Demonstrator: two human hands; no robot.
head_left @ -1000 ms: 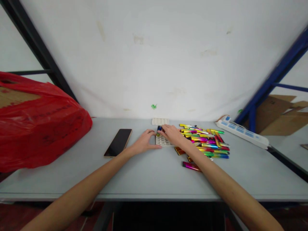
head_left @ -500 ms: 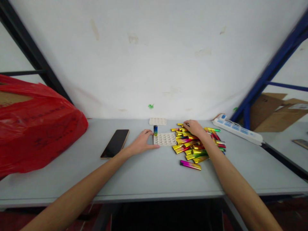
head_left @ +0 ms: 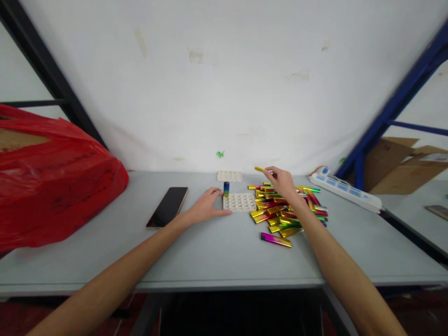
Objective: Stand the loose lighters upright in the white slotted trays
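Lifted since a half-second ago, right hand point(head_left: 283, 183) is pinching what looks like a yellow lighter point(head_left: 259, 169) above the shiny pile point(head_left: 287, 210), while left hand point(head_left: 206, 207), fingers spread flat, is steadying the dimpled tray point(head_left: 240, 202) just left, ideally kept still for seating it upright.

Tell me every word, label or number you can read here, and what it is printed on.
Nothing here can be read.
Red bag: dark printed marks, too blurred to read.
Green mark on the wall: a scribble, not legible as text.
Cardboard box: a pale label, too small to read.
Phone: screen dark, no text.
Shiny sticks and power strip: no readable print.
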